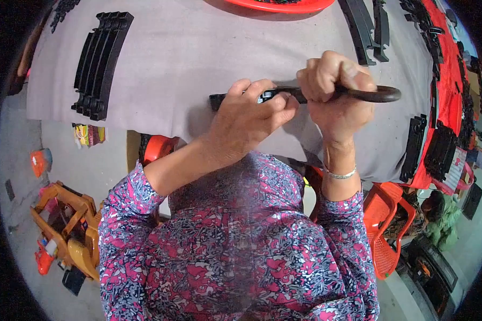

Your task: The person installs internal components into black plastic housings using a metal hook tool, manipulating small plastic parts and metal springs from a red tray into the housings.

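Note:
My right hand (337,88) is wrapped in a fist round a dark tool with a large curved loop handle (385,94). The loop sticks out to the right of the fist, and the tool's shaft runs left toward my other hand. What kind of tool it is I cannot make out. Under the bent fingers of my left hand (246,115) lies a black plastic strip (216,101), pressed on the cloth-covered table (166,69). The left fingers hide most of the strip and the tool's far end.
Several black slotted strips (102,64) lie side by side at left, and more long black strips (361,32) at far right. A red basin (284,6) with black pieces stands at the far edge. Black parts (442,150) lie by red cloth (452,69) at right. A red chair (383,224) stands below.

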`<state>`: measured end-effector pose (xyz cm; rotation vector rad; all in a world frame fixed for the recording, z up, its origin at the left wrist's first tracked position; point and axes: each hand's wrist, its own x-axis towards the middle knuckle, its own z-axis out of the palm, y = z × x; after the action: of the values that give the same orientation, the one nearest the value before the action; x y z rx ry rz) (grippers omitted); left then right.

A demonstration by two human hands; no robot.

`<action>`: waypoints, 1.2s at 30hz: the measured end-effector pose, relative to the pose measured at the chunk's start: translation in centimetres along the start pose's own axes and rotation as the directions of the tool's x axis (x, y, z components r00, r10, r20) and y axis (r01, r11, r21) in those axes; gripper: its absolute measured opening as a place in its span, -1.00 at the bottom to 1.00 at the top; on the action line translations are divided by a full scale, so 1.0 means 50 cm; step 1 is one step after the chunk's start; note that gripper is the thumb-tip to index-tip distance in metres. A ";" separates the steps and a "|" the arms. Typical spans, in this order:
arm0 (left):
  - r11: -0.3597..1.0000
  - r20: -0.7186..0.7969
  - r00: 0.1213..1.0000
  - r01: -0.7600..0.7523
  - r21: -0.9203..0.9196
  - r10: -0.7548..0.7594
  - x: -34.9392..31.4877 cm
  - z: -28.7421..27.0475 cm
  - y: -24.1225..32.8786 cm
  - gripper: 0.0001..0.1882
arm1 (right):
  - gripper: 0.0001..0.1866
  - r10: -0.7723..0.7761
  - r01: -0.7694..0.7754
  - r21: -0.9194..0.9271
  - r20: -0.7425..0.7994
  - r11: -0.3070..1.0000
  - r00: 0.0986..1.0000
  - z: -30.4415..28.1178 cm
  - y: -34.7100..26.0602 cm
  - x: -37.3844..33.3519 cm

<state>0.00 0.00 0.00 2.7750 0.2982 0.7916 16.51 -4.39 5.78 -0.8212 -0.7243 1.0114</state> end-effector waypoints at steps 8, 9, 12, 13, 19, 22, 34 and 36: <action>0.999 0.122 0.992 0.039 -0.022 -0.036 0.032 -0.019 -0.010 -0.65 | -0.49 0.002 0.009 -0.065 0.159 0.998 0.987 -0.017 -0.002 0.026; 0.999 0.117 0.993 0.028 -0.020 -0.026 0.032 -0.020 -0.012 -0.65 | -0.47 -0.007 0.004 0.017 0.178 1.000 0.984 -0.030 0.004 0.027; 0.999 0.033 0.999 -0.003 -0.047 0.005 0.030 -0.021 -0.015 -0.66 | -0.39 -0.076 0.064 0.130 0.088 0.989 0.993 -0.033 0.017 0.018; 0.999 0.005 1.000 0.004 -0.035 -0.004 0.028 -0.018 -0.015 -0.66 | -0.36 -0.082 0.079 0.125 0.024 0.989 0.996 -0.028 0.016 0.015; 1.000 0.036 0.999 0.000 0.001 0.000 0.029 -0.017 -0.016 -0.64 | -0.35 -0.009 0.001 0.221 0.035 0.975 0.999 -0.070 0.006 0.018; 1.000 0.083 0.997 0.009 -0.015 -0.007 0.030 -0.019 -0.016 -0.61 | -0.38 -0.028 0.002 0.269 0.093 0.963 0.995 -0.077 0.005 0.015; 1.000 0.056 0.998 0.014 -0.026 -0.013 0.022 -0.003 -0.019 -0.57 | -0.47 -0.003 -0.012 0.283 0.050 0.959 0.999 -0.082 -0.001 0.013; 0.999 0.048 0.999 0.014 -0.029 -0.013 0.022 -0.001 -0.019 -0.57 | -0.47 0.000 -0.017 0.274 0.061 0.961 0.998 -0.085 0.000 0.015</action>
<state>0.77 1.21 0.30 2.7573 0.2940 0.7190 20.28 -4.72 3.75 -0.5544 -0.6145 1.1196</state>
